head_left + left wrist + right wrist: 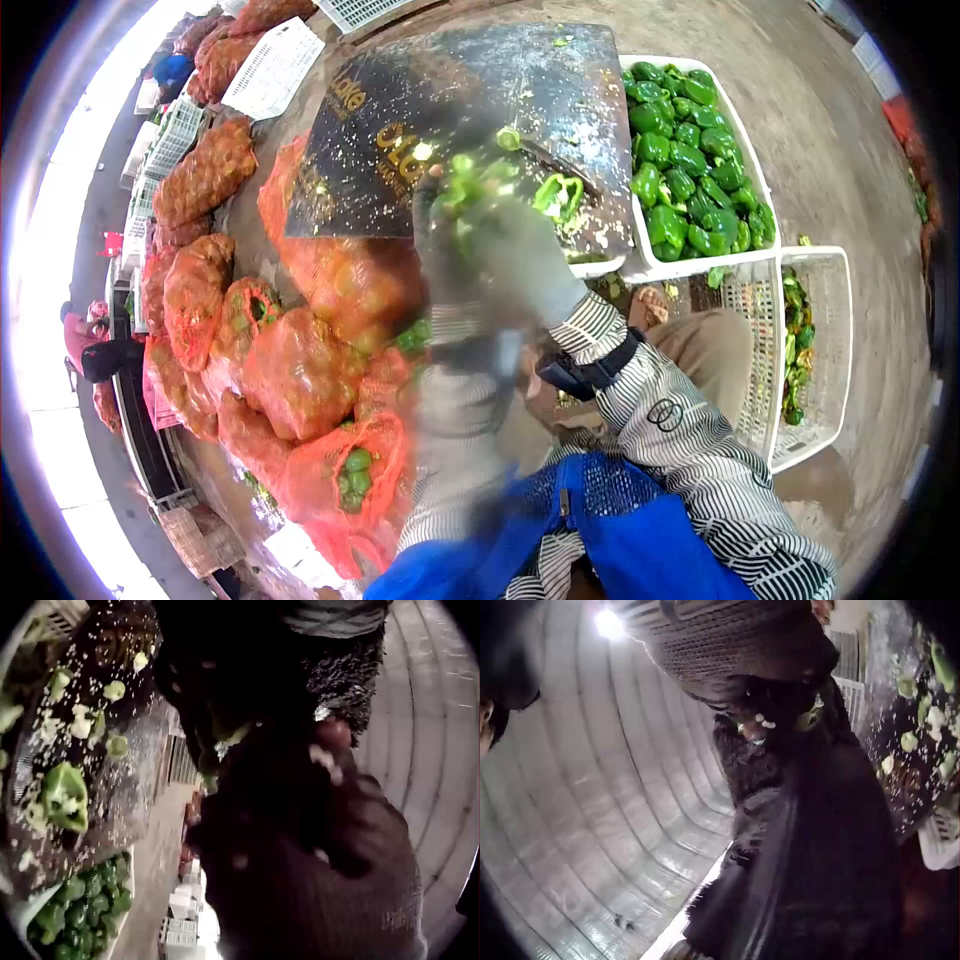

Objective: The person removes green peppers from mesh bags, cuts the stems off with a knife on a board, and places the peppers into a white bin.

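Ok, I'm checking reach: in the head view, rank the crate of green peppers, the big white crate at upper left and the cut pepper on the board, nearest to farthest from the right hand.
1. Cut pepper: on the board, beyond the right hand.
2. Crate of green peppers: right of the board.
3. White crate: upper left, by the red sacks.

Wears black-and-white striped sleeves with a ringed emblem at four o'clock, black wrist strap, knit gloves, blue zipped top toward six, brown trousers just past three
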The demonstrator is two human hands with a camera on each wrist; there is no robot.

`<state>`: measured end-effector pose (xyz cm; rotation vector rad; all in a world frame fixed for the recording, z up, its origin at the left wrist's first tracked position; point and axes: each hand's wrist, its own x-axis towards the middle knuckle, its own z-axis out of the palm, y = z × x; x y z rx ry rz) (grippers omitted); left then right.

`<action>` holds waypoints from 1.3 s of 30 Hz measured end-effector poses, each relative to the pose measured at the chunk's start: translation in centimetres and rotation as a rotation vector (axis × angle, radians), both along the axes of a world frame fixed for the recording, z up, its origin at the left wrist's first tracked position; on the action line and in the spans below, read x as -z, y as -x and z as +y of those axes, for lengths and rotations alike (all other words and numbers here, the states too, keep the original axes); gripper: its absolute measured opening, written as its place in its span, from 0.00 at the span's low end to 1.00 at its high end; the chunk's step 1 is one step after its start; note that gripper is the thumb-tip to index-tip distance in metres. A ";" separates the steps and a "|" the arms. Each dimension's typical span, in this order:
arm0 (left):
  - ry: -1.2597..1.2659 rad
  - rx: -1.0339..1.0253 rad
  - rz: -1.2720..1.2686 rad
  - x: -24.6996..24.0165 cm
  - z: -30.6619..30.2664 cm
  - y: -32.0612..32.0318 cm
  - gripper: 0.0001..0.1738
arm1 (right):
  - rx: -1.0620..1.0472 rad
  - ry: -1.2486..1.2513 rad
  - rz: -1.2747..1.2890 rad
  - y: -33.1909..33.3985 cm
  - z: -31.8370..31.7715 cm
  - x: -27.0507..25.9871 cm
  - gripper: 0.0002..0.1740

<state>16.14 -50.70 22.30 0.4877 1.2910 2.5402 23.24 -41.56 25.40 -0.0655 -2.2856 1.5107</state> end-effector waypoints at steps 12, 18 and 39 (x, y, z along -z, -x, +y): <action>-0.060 -0.291 -0.148 -3.1 -3.3 -8.9 0.24 | -0.207 -0.366 -0.217 -14.4 0.3 -2.1 0.17; 0.099 -0.100 0.233 -2.0 -0.9 -14.5 0.29 | -0.017 0.502 -0.236 -13.5 1.0 2.5 0.34; 0.869 -0.179 0.380 6.3 9.8 -4.3 0.29 | 0.643 -0.629 -0.630 -18.0 32.9 3.0 0.40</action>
